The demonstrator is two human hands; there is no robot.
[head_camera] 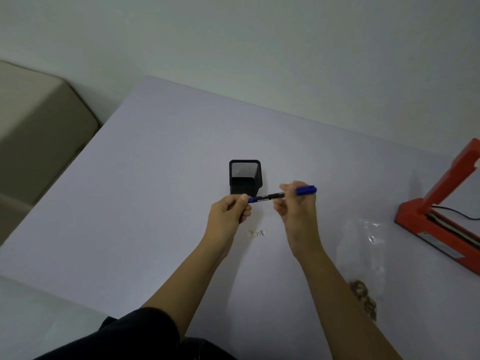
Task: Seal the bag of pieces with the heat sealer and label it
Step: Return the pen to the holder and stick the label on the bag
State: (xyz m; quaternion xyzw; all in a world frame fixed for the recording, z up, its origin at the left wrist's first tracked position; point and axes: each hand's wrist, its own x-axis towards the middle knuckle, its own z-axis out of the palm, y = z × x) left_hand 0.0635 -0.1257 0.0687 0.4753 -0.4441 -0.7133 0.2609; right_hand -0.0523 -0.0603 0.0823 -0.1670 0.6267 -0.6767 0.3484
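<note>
Both hands are up over the middle of the pale bench [130, 203], and between them sits a blue marker [275, 196], held level and lifted clear of the surface. The left hand [230, 211] has its grip pinched on the marker's near-left end, thumb and curled fingers closed round it. The right hand [296, 203] is clenched round the other half, and the blue cap end pokes out past its knuckles toward three o'clock.

Directly behind the hands, at twelve o'clock, a black mesh pen holder [245, 176] stands upright on the bench, with nothing visible inside it.

Below the marker, at six o'clock from it, a small white label [256, 233] lies flat on the bench with dark writing on it, too small to read. It is apart from both hands.

Over at four o'clock lies the clear plastic bag [363, 255], flat on the bench, with the brownish pieces [363, 298] bunched at its near end, just beside the right forearm.

At three o'clock, the red heat sealer [439, 219] sits at the bench's right edge, its arm raised, a black cable running off behind it.
</note>
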